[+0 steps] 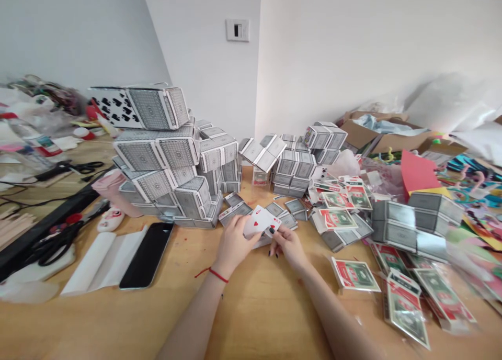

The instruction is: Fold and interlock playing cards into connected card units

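Two hearts playing cards (257,221) are held face up between my hands over the middle of the table. My left hand (233,242), with a red string on its wrist, grips the cards from the left side. My right hand (288,245) pinches their right corner; its nails are dark. Loose grey-backed cards (296,209) lie on the table just behind my hands. Behind them on the left rises a stack of blocks folded from playing cards (159,153). More such card blocks (296,166) are piled at the back right.
A black phone (147,255) and white paper (96,263) lie at left, beside black scissors (55,245). Packs of cards in red and green boxes (406,305) lie at right. A cardboard box (386,135) and coloured paper (421,174) stand behind them.
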